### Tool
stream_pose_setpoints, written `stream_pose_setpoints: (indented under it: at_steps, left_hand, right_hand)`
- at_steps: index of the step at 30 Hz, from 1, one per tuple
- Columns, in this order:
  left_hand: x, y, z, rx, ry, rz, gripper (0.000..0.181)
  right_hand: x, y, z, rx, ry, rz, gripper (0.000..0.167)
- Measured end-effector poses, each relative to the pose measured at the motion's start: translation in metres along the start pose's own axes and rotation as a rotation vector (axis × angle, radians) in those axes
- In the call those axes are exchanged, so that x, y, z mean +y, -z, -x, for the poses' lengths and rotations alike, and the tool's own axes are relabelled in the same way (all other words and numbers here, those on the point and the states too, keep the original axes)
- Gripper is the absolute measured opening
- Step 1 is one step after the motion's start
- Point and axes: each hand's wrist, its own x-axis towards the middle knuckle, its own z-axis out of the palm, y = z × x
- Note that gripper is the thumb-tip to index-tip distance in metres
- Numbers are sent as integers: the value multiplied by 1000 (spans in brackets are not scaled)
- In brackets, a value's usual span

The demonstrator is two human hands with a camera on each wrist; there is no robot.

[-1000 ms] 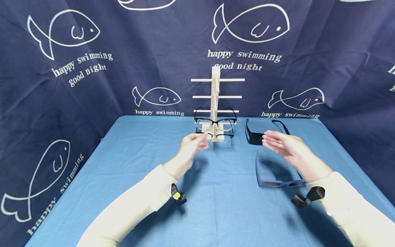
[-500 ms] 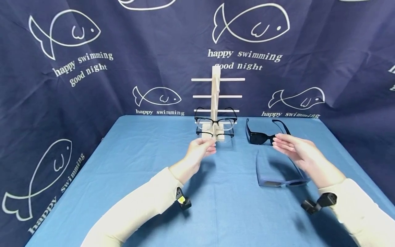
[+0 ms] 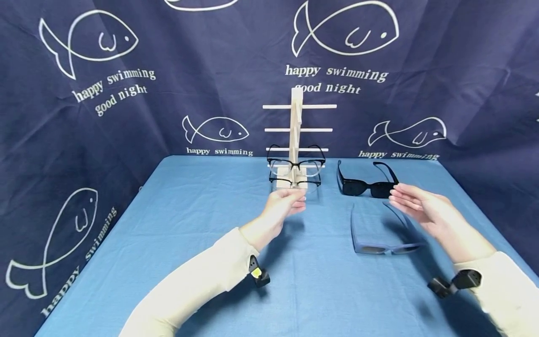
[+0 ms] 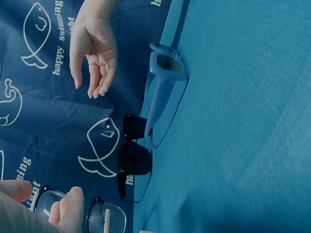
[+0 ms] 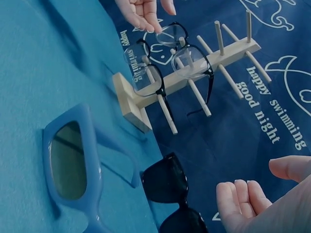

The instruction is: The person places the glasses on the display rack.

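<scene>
My left hand point(image 3: 280, 210) hovers in front of the wooden display stand point(image 3: 296, 96), holding nothing, its fingers loosely bent. Two pairs of clear-lensed eyeglasses hang on that stand: the upper eyeglasses point(image 3: 298, 165) with dark top rims, and the lower eyeglasses point(image 3: 310, 183), partly covered by the left hand in the head view. My right hand point(image 3: 429, 213), fingers relaxed and holding nothing, is over the table beside the black sunglasses point(image 3: 355, 188). It hides their right edge in the head view. Nearer me lie the blue sunglasses point(image 3: 389, 248), temples unfolded. Thumb and fingers are apart on the right hand point(image 5: 257, 204).
A blue cloth point(image 3: 189, 210) covers the table. Behind it hangs a dark blue curtain point(image 3: 223, 84) printed with fish and lettering. Above the eyeglasses, the stand's upper pegs point(image 3: 320, 106) stick out to both sides. A small camera is strapped to each wrist.
Both hands have drifted to the right. The left now covers part of the lower eyeglasses; the right has uncovered more of the black sunglasses. The eyewear stays in place.
</scene>
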Motion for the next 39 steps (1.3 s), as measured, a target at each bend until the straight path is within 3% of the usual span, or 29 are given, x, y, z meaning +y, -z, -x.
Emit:
stream_pose_setpoints:
  at_steps: [12, 23, 34, 39]
  left_hand:
    - [-21, -14, 4, -18, 55, -14, 31]
    - [-36, -29, 6, -53, 72, 8, 29]
    - [-48, -43, 11, -89, 99, 24, 26]
    - [-54, -49, 13, -98, 117, 22, 26]
  right_hand:
    - [3, 18, 9, 10, -11, 5, 33]
    - [4, 28, 13, 24, 12, 92, 35]
    - [2, 44, 19, 111, 0, 133, 31]
    - [2, 50, 21, 115, -15, 156, 31]
